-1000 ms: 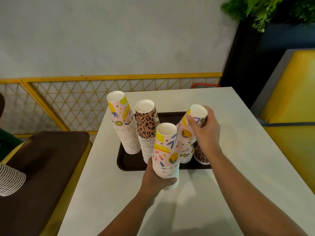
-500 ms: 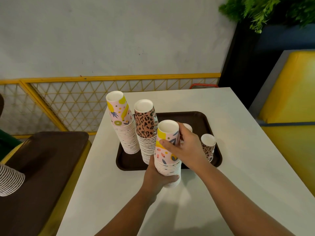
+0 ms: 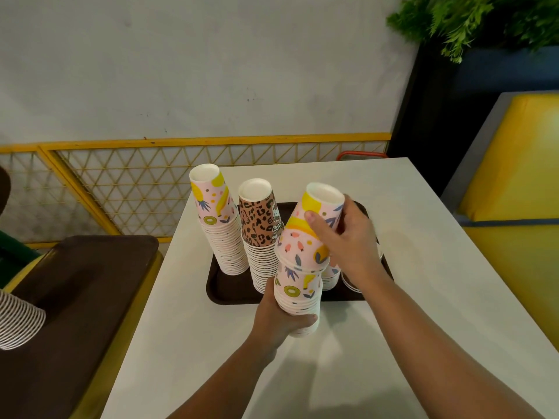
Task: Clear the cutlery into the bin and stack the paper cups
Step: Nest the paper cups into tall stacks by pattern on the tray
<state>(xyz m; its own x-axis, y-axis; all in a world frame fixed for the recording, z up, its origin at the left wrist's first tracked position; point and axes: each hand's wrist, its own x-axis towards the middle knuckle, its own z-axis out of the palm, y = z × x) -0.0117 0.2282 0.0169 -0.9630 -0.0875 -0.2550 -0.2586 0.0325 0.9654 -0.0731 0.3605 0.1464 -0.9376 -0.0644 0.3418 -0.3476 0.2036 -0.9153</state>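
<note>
The cups [image 3: 305, 255] are paper with a matt printed skin, pink with fruit and leaf shapes, and their upturned bases are plain white. The leopard stack [image 3: 261, 228] beside them is the same paper in brown and black print. They stand on a dark brown tray [image 3: 225, 293] that looks like plastic with a dull, faintly grained finish. The tabletop [image 3: 423, 231] is smooth, pale and matt, like laminate. A second tray [image 3: 81, 285] to the left has the same dull brown surface. Behind, the fence [image 3: 127, 189] is yellow-painted metal mesh, and the wall [image 3: 211, 71] is rough, scuffed plaster.
</note>
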